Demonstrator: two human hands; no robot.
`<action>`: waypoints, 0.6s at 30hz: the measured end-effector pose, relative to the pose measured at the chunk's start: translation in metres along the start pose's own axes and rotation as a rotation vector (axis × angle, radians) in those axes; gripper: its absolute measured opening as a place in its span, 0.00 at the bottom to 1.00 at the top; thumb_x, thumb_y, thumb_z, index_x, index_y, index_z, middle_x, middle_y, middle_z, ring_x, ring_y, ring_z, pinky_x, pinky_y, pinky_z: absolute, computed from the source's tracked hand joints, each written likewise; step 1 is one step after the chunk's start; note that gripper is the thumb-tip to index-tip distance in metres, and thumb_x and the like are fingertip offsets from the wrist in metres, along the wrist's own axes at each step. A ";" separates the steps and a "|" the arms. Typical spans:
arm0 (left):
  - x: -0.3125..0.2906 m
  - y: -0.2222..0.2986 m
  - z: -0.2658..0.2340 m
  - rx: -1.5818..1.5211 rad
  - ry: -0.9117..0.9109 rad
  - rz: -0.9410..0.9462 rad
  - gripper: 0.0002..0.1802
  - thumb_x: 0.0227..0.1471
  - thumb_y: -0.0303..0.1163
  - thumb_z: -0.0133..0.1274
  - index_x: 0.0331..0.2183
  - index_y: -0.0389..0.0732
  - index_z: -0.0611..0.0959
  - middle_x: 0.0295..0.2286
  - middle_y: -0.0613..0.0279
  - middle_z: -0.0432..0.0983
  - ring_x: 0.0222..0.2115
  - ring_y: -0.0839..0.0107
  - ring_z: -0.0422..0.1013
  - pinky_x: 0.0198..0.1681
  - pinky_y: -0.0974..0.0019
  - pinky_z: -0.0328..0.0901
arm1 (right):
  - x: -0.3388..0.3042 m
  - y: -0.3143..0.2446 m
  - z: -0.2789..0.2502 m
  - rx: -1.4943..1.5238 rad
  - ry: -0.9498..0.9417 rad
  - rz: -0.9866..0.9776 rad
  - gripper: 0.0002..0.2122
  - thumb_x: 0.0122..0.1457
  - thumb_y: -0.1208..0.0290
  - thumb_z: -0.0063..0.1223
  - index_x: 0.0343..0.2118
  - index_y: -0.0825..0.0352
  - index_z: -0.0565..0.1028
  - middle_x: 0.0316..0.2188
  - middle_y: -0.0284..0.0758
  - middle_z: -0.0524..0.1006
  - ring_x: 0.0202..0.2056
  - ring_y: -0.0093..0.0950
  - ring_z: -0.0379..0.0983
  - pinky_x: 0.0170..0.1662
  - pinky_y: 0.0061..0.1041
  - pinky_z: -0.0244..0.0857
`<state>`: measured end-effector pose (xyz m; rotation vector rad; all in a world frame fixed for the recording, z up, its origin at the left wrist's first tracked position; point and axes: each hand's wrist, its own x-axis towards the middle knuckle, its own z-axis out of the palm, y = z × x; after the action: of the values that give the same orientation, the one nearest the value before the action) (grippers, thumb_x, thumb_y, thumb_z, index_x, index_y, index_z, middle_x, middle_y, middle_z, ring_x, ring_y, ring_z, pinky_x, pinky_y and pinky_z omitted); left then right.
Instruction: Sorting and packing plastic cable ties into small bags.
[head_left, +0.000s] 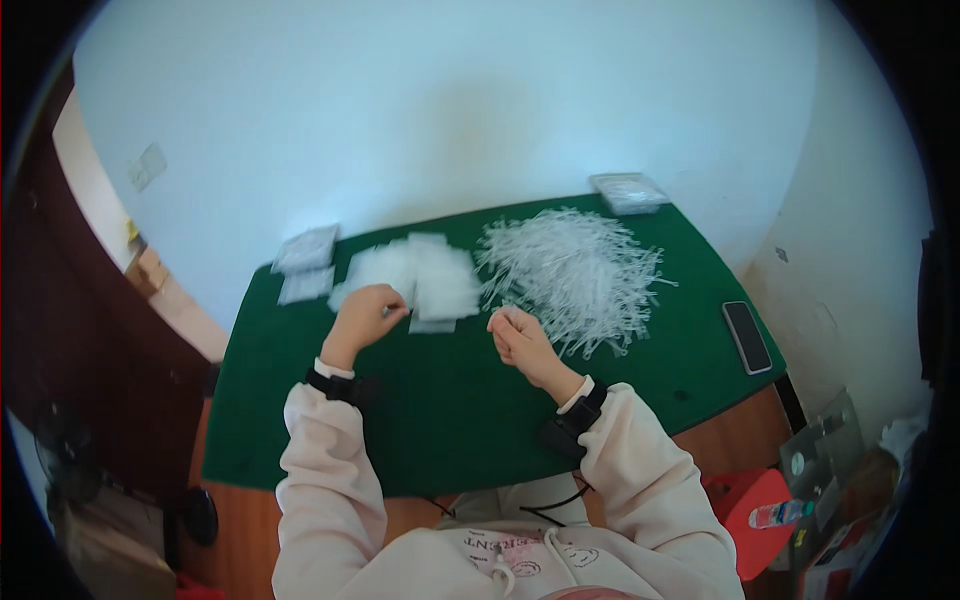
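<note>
My left hand (370, 316) is closed in a pinch at the near edge of a pile of small clear plastic bags (445, 280). Whatever lies between its fingertips is too small to make out. To the right, my right hand (524, 343) is curled shut, thumb against the fingers, just above the green table. It is beside the near left edge of a big heap of thin, whitish translucent plastic sticks (580, 270), some with small rounded ends. The curled fingers hide anything inside. Each wrist wears a black band.
Stacked clear packets (306, 250) lie at the table's far left, and another packet stack (629, 193) at the far right corner. A phone (747, 337) rests near the right edge of the green tabletop (450, 420). A red stool (750, 515) holds a bottle (780, 514).
</note>
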<state>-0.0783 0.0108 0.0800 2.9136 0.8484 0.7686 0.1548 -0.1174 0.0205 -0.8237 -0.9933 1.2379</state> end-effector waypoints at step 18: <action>-0.030 -0.070 0.010 0.059 0.126 -0.305 0.14 0.39 0.33 0.54 0.32 0.39 0.77 0.33 0.56 0.72 0.36 0.60 0.67 0.39 0.63 0.62 | 0.005 0.030 -0.006 -0.356 -0.115 -0.064 0.17 0.52 0.64 0.52 0.12 0.63 0.61 0.12 0.22 0.59 0.15 0.12 0.53 0.18 0.15 0.48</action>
<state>-0.1304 0.0564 0.0477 2.7080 1.3085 0.9170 0.1498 -0.1078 -0.0084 -0.9939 -1.3475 1.0772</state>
